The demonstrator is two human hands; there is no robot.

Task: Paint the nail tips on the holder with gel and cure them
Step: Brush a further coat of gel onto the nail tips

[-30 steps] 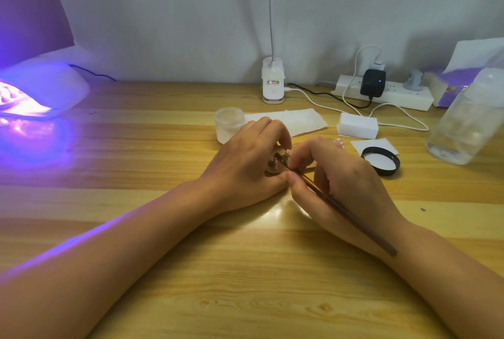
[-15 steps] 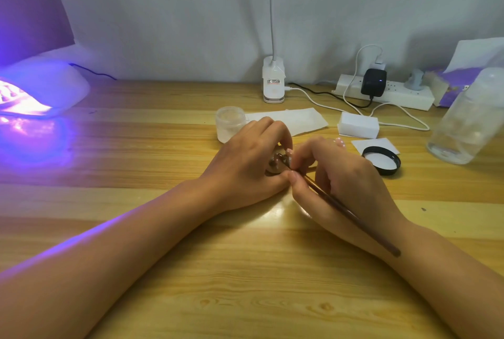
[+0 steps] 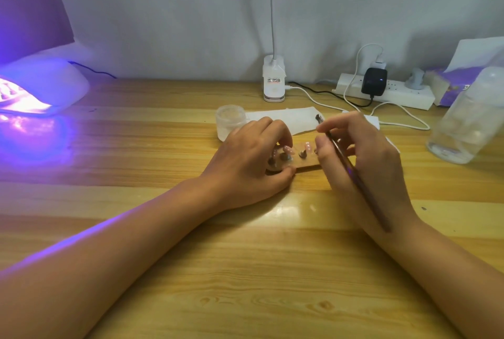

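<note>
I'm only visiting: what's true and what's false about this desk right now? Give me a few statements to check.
1. The left hand holds the holder. True.
2. The brush is in the left hand. False: the right hand grips it.
3. The lamp at the far left glows purple. True.
4. The brush tip touches the nail tips. False: it points up, apart from them.

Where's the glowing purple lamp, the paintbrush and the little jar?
Lamp (image 3: 46, 85): head view, on its white top shell.
Paintbrush (image 3: 365, 194): head view, midway along its dark handle.
Jar (image 3: 231, 126): head view, on its frosted side wall.
</note>
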